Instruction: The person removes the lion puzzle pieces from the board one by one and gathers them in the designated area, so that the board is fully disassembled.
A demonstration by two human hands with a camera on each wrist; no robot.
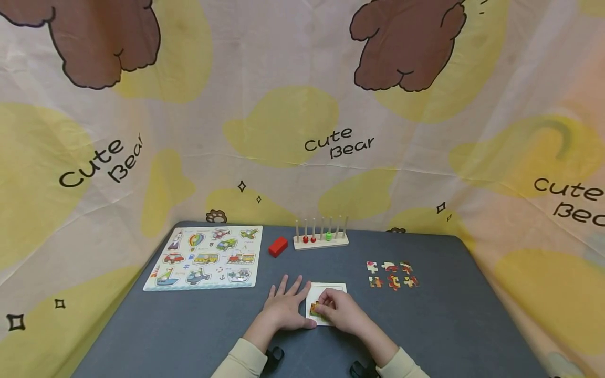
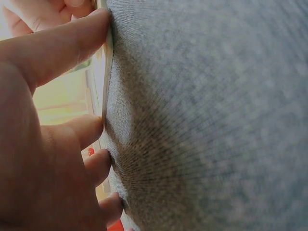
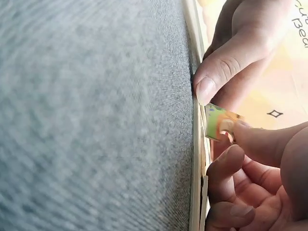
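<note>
One white puzzle tray (image 1: 337,286) on the bench (image 1: 439,325), between both hands. Left hand (image 1: 283,310): fingers spread apart, thumb on tray's near-left corner. Right hand (image 1: 344,311): fingers pinching one puzzle piece (image 3: 214,121) at the tray, piece tilted. Six loose pieces (image 1: 394,283) to the right, two rows of three. Further back: one picture board (image 1: 257,245), one red block (image 1: 278,247), one seven-peg rack (image 1: 337,242).

We are slanting our left forearm (image 1: 261,332) and right forearm (image 1: 379,342) inward from the near side. We are holding our left grip (image 1: 285,311) palm down, its fingers (image 1: 295,286) fanning toward the far side, thumb pointing right. Our right grip (image 1: 342,311) is pinching between thumb and forefinger, other fingers curling.
</note>
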